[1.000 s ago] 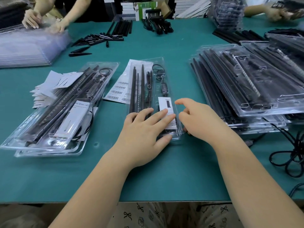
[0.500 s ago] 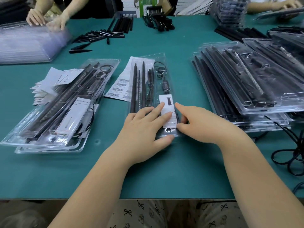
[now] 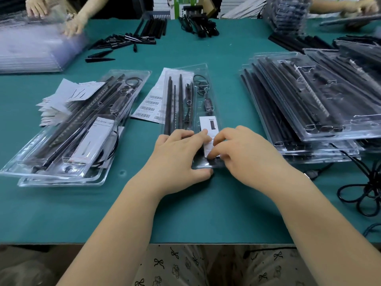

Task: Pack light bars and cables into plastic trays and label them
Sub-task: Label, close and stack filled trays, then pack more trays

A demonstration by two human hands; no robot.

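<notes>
left hand (image 3: 177,153) lies flat, steadying the tray (image 3: 190,112); right hand (image 3: 243,149) fingertips press the label (image 3: 209,129) down, gripping nothing.

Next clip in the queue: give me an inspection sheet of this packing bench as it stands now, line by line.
Surface: teal table mat, small mark near its middle.
Job's things: centre clear tray holds light bars and a controller cable; white label on its near end. Two packed trays stacked at left; tall filled-tray stack at right.
Clutter: barcode sheet partly under the centre tray; loose label cards; loose black parts at the far side.
Hands: left hand rests flat on the tray; right hand has curled fingers at the label.
Cables: coiled black cable at the right edge.
Surroundings: other workers' hands on empty trays, far left.
</notes>
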